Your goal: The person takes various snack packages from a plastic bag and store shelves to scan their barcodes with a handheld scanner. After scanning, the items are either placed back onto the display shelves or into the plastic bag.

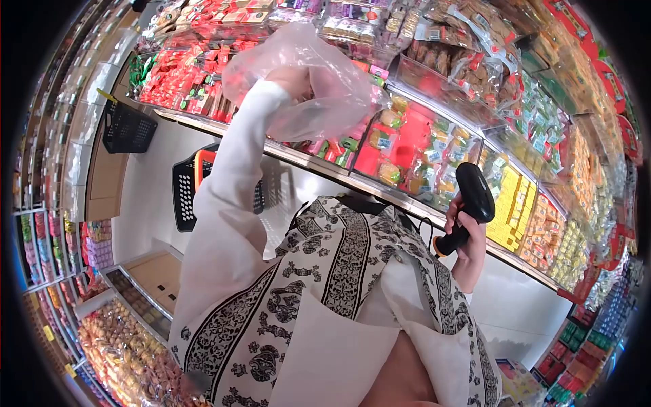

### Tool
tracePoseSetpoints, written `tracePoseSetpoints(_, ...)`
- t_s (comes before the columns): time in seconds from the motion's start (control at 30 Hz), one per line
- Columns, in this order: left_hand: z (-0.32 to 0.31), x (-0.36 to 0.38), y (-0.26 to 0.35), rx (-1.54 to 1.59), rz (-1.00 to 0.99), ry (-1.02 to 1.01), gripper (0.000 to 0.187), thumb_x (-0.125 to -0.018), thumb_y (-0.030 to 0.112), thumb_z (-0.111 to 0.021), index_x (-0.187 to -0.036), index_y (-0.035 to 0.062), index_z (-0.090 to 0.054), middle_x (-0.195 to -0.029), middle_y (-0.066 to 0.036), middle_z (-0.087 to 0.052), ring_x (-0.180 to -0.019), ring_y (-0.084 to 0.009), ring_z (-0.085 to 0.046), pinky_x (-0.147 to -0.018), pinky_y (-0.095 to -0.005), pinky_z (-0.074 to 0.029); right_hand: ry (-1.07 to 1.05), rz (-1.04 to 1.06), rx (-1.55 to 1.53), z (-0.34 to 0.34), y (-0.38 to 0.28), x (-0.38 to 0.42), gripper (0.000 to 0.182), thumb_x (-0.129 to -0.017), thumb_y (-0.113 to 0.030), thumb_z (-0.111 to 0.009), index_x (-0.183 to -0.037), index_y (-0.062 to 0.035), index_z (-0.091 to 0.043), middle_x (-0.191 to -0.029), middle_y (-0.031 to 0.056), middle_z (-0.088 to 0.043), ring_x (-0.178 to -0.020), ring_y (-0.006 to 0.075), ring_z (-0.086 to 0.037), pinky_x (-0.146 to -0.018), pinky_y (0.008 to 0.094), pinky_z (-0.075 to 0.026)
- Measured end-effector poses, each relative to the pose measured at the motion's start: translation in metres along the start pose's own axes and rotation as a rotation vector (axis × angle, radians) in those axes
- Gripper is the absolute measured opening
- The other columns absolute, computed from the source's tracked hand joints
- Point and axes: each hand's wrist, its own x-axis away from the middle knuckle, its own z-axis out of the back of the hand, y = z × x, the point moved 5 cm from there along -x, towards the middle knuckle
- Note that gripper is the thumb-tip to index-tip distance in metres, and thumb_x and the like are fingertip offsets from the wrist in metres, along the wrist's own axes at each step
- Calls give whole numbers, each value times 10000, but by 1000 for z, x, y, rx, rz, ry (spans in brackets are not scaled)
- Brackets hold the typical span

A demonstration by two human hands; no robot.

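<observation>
My left hand is raised in a white sleeve and closed on a thin clear plastic bag, which billows around the fingers in front of bins of packaged snacks. My right hand grips the handle of a black handheld barcode scanner with an orange ring near its base; the scanner head points toward the yellow packets on the display. A cable runs from the scanner's handle back to my patterned black-and-white garment.
Long tilted bins of red, green and yellow wrapped sweets run across the top and right. A black shopping basket with an orange handle sits on the floor below the display; another black basket stands further left. More snack shelves fill the lower left.
</observation>
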Motion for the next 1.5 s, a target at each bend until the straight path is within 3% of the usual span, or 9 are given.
tracePoseSetpoints(0.13,-5,-12,19,41,-62,22,196,-796,68,-501,-974,-9,-529,-853,-84,-585,-751,-195,-586,-651,-297,-453,10,4,-6,-10,8,6,334,-718,-105,-581,-982,48,-448,-752,98,-486,-587,136,-493,-490,230,-417)
tracePoseSetpoints(0.33,0,-72,-13,88,-166,-16,199,-796,74,-502,-976,-9,-527,-848,-82,-582,-742,-194,-583,-642,-298,-452,128,18,-34,-8,31,9,325,-721,-98,-571,-983,44,-441,-739,90,-474,-581,137,-483,-489,235,-415)
tracePoseSetpoints(0.5,2,-35,-18,127,-237,10,202,-797,79,-502,-977,-9,-526,-844,-81,-580,-735,-193,-581,-636,-299,-452,158,43,-7,-5,35,16,303,-718,-92,-564,-971,34,-455,-783,93,-477,-605,140,-479,-484,243,-412)
tracePoseSetpoints(0.67,-11,-33,23,174,-280,46,205,-798,85,-503,-979,-8,-525,-840,-80,-577,-727,-192,-578,-629,-299,-451,210,53,58,-6,36,16,367,-702,-152,-583,-987,18,-426,-753,77,-451,-598,120,-450,-461,221,-400)
tracePoseSetpoints(0.73,-2,-16,16,187,-292,65,206,-798,87,-503,-979,-8,-524,-838,-79,-576,-724,-192,-577,-626,-300,-450,188,46,-23,-13,37,21,287,-716,-67,-555,-966,21,-445,-786,92,-474,-612,139,-473,-485,243,-411)
tracePoseSetpoints(0.87,6,30,0,218,-304,108,208,-798,91,-504,-980,-8,-523,-835,-78,-574,-718,-191,-575,-621,-300,-450,135,38,7,-20,38,18,281,-718,-65,-553,-961,17,-437,-779,91,-471,-616,138,-471,-487,242,-411)
tracePoseSetpoints(1.13,17,46,15,278,-337,187,213,-799,100,-504,-983,-8,-522,-828,-77,-570,-706,-189,-572,-610,-301,-449,116,33,17,-31,34,16,271,-722,-68,-549,-954,18,-439,-772,84,-469,-593,135,-469,-489,241,-411)
tracePoseSetpoints(1.27,25,7,17,309,-355,200,216,-800,104,-505,-984,-8,-521,-824,-76,-568,-700,-188,-570,-605,-302,-448,109,20,17,-31,39,14,265,-722,-66,-550,-949,17,-442,-776,81,-471,-593,135,-474,-488,242,-413)
tracePoseSetpoints(1.5,31,23,13,367,-407,229,220,-801,111,-506,-986,-7,-519,-818,-74,-564,-690,-187,-567,-595,-303,-447,122,40,66,-24,38,16,349,-697,-143,-581,-979,10,-444,-760,75,-459,-610,127,-465,-463,224,-401)
